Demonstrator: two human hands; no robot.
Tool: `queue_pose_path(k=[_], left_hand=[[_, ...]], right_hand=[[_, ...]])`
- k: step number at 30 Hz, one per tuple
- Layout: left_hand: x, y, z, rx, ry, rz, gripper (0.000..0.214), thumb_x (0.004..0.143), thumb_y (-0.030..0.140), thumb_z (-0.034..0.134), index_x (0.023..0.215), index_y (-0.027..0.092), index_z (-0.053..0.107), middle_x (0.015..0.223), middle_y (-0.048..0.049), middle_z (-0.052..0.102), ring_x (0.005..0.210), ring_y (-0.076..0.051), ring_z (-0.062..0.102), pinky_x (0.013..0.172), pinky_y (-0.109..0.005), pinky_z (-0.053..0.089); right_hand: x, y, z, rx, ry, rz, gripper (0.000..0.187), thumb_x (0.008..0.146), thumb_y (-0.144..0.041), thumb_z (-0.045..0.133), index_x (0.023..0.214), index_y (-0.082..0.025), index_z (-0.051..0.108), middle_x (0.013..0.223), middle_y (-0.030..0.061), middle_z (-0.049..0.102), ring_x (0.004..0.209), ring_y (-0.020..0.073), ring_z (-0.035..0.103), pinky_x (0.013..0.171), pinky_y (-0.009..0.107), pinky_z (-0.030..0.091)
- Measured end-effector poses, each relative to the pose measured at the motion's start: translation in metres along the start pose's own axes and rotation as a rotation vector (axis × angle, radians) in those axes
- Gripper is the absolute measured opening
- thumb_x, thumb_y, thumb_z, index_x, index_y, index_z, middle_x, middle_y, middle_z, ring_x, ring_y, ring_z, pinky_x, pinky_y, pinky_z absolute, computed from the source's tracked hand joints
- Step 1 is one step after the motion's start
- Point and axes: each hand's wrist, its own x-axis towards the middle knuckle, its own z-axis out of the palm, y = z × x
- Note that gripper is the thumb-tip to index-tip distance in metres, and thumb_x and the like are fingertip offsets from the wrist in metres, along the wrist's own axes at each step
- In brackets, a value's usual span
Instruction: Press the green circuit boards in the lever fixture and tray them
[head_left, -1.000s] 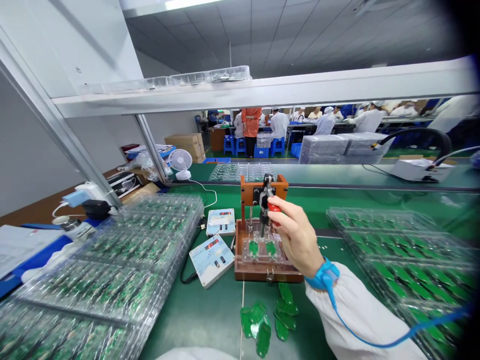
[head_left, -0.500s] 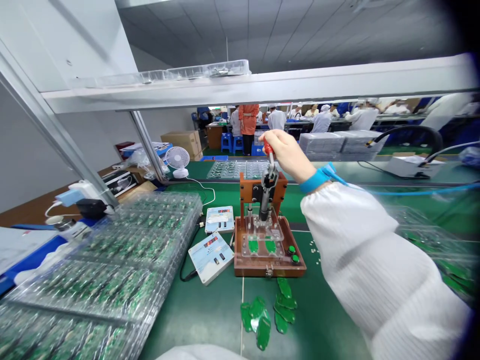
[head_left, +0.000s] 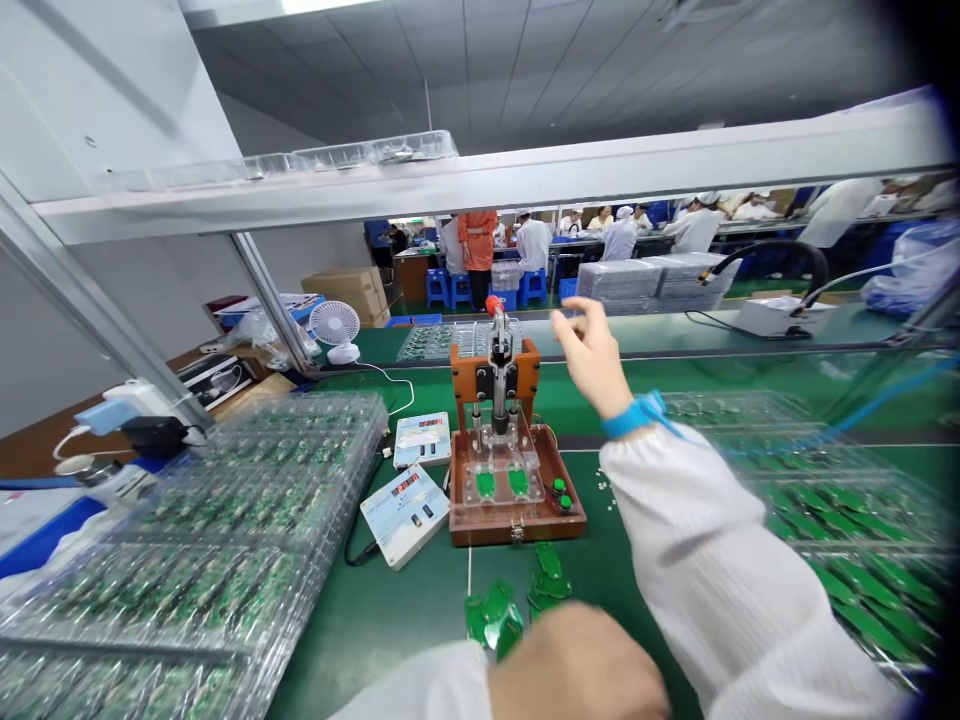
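Note:
My right hand, with a blue wrist strap, is off the red-tipped lever and to the right of it, fingers apart with nothing in them. The lever belongs to a toggle-clamp test fixture with a brown base. Two green circuit boards lie in its clear plate, beside two green buttons. My left hand is smeared by motion at the bottom, over or near a loose pile of green boards; its fingers cannot be made out.
Stacked clear trays of circuit boards fill the left; more trays with green boards are at right. Two small meter boxes stand left of the fixture. A white fan is behind. A shelf beam crosses above. People work beyond.
My right hand has let go of the red lever and moved right and a little down. The left hand has come into view at the bottom. The camera view has shifted slightly.

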Motion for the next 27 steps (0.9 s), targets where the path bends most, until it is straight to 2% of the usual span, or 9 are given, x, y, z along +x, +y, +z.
queue_pose_path(k=[2,4,6,8,10,13,17,22,27], left_hand=[[-0.006,-0.021,-0.036,0.077,0.240,-0.145,0.026,0.106,0.028,0.041,0.098,0.019,0.064,0.097,-0.0136,0.066,0.096,-0.027,0.062,0.088,-0.049,0.052],[-0.012,-0.045,-0.070,0.201,0.538,-0.339,0.022,0.104,0.025,0.047,0.089,0.019,0.062,0.095,-0.0095,0.066,0.095,-0.025,0.062,0.086,-0.046,0.051],[-0.017,-0.068,-0.095,0.322,0.630,-0.424,0.015,0.102,0.026,0.053,0.102,0.019,0.066,0.111,-0.0102,0.065,0.110,-0.028,0.059,0.096,-0.049,0.050],[-0.019,-0.086,-0.107,0.405,0.631,-0.471,0.023,0.101,0.027,0.055,0.120,0.020,0.067,0.126,-0.0115,0.062,0.121,-0.031,0.055,0.104,-0.053,0.047],[-0.018,-0.097,-0.108,0.452,0.611,-0.496,0.029,0.101,0.027,0.055,0.127,0.020,0.066,0.132,-0.0118,0.059,0.125,-0.032,0.052,0.109,-0.055,0.044],[-0.015,-0.104,-0.102,0.472,0.611,-0.483,0.025,0.101,0.028,0.054,0.120,0.020,0.068,0.134,-0.0115,0.059,0.128,-0.032,0.051,0.111,-0.055,0.042],[-0.017,-0.104,-0.097,0.370,0.702,-0.444,0.022,0.100,0.031,0.055,0.116,0.022,0.068,0.129,-0.0104,0.062,0.130,-0.031,0.051,0.113,-0.054,0.041],[-0.033,-0.098,-0.086,0.184,0.868,-0.487,0.028,0.102,0.043,0.054,0.115,0.023,0.068,0.118,-0.0092,0.069,0.114,-0.028,0.063,0.102,-0.047,0.050],[-0.047,-0.085,-0.066,0.214,0.835,-0.523,0.047,0.093,0.062,0.064,0.120,0.023,0.066,0.103,-0.0076,0.073,0.096,-0.028,0.071,0.093,-0.047,0.058]], right_hand=[[-0.041,0.027,-0.008,-0.018,-0.001,0.018,0.044,0.099,-0.053,0.049,0.125,-0.019,0.052,0.083,0.0015,0.066,0.077,0.0205,0.061,0.077,0.035,0.046],[-0.084,0.048,-0.005,-0.043,-0.070,0.025,0.038,0.097,-0.054,0.051,0.110,-0.020,0.062,0.085,0.0048,0.069,0.079,0.0222,0.062,0.077,0.037,0.048],[-0.122,0.060,0.005,-0.071,-0.170,0.012,0.033,0.096,-0.051,0.054,0.101,-0.022,0.070,0.096,0.0088,0.074,0.094,0.0266,0.065,0.088,0.043,0.049],[-0.150,0.062,0.017,-0.099,-0.247,0.004,0.030,0.096,-0.044,0.056,0.105,-0.023,0.075,0.112,0.0110,0.075,0.110,0.0318,0.062,0.097,0.050,0.046],[-0.165,0.059,0.026,-0.121,-0.298,0.012,0.028,0.095,-0.038,0.058,0.110,-0.024,0.077,0.121,0.0117,0.073,0.119,0.0358,0.058,0.100,0.054,0.043],[-0.170,0.054,0.031,-0.125,-0.336,0.037,0.023,0.095,-0.034,0.061,0.107,-0.023,0.077,0.125,0.0122,0.071,0.123,0.0381,0.054,0.101,0.057,0.041],[-0.165,0.052,0.027,-0.038,-0.350,0.080,0.021,0.092,-0.030,0.065,0.110,-0.025,0.074,0.128,0.0090,0.070,0.126,0.0340,0.055,0.108,0.053,0.039],[-0.176,0.048,0.012,0.168,-0.371,0.244,0.023,0.093,-0.034,0.062,0.110,-0.022,0.071,0.096,0.0051,0.076,0.085,0.0219,0.069,0.083,0.037,0.053],[-0.200,0.034,-0.001,0.357,-0.410,0.381,0.022,0.087,-0.033,0.068,0.103,-0.020,0.076,0.077,-0.0002,0.072,0.067,0.0143,0.064,0.066,0.026,0.051]])
